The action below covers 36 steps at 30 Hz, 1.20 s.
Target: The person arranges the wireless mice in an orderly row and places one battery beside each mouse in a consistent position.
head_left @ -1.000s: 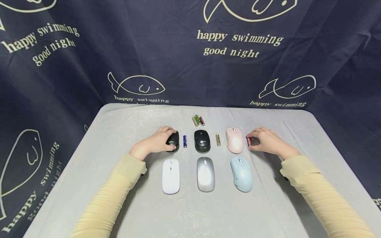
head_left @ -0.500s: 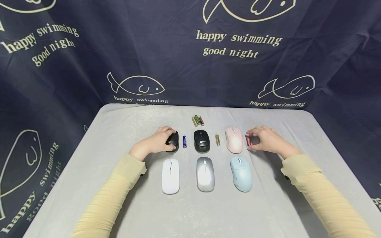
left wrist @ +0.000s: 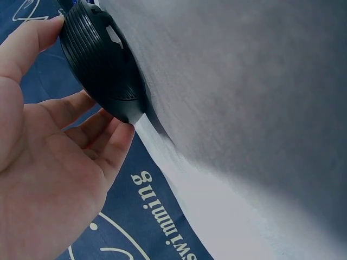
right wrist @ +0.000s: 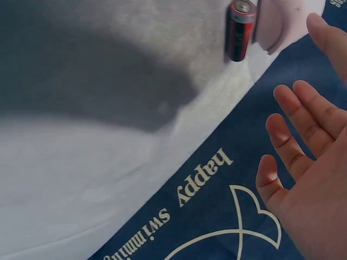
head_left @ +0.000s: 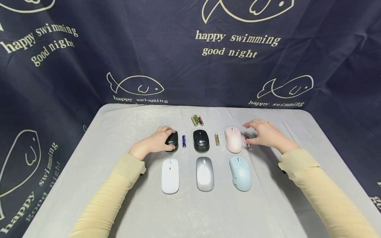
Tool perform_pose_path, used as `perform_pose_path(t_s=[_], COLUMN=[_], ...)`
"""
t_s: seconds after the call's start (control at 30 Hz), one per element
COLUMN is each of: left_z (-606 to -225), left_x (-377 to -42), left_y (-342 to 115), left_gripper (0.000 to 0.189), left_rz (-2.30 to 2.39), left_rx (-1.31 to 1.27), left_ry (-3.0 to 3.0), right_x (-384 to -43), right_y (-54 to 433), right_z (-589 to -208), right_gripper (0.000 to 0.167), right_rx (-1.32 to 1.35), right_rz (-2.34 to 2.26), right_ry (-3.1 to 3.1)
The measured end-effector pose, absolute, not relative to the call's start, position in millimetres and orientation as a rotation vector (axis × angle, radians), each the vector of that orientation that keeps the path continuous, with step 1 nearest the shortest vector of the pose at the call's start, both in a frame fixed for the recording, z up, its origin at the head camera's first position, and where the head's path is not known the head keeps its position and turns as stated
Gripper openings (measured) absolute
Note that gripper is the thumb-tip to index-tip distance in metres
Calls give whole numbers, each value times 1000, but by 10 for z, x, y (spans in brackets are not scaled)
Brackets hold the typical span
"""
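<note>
At the left end of the back row, my left hand (head_left: 156, 140) grips a black mouse (head_left: 172, 140) by its sides. The left wrist view shows thumb and fingers at the ribbed edge of this black mouse (left wrist: 100, 59). Over on the right, my right hand (head_left: 266, 134) is spread above a red battery (head_left: 248, 146), the thumb overlapping it in the head view. From the right wrist, the red battery (right wrist: 240, 32) lies on the cloth apart from the fingers (right wrist: 279, 130), beside a pink mouse (right wrist: 275, 24).
A blue battery (head_left: 184, 141), a second black mouse (head_left: 201, 140) and a gold battery (head_left: 217, 139) continue the back row. White (head_left: 170, 177), silver (head_left: 204, 174) and light blue mice (head_left: 241, 174) form the front row. Several batteries (head_left: 197, 120) lie behind.
My right hand has let go of the red battery and lifted slightly away, its fingers spreading. The left hand stays on the black mouse.
</note>
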<state>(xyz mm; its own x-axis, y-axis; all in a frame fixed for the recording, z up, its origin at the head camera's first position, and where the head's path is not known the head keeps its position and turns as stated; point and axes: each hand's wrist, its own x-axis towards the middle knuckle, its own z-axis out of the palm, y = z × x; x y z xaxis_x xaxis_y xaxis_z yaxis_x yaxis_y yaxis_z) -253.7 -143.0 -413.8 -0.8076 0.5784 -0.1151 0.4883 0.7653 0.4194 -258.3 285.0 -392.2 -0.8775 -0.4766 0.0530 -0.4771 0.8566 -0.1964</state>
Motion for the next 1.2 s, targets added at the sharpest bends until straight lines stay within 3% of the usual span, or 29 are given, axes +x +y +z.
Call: perform_pose_path(t_s=[0.67, 1.2], left_z=[-4124, -4142], left_x=[-2530, -2531], left_y=[-1421, -1435], left_gripper=[68, 67], left_rz=[546, 551], left_rx=[824, 836], left_ry=[2724, 2730], right_x=[-2759, -2882], right_y=[2522, 2207], right_z=[-3767, -3757], right_gripper=[78, 77], right_rx=[810, 860], right_rz=[283, 327], right_ry=[-3017, -2955])
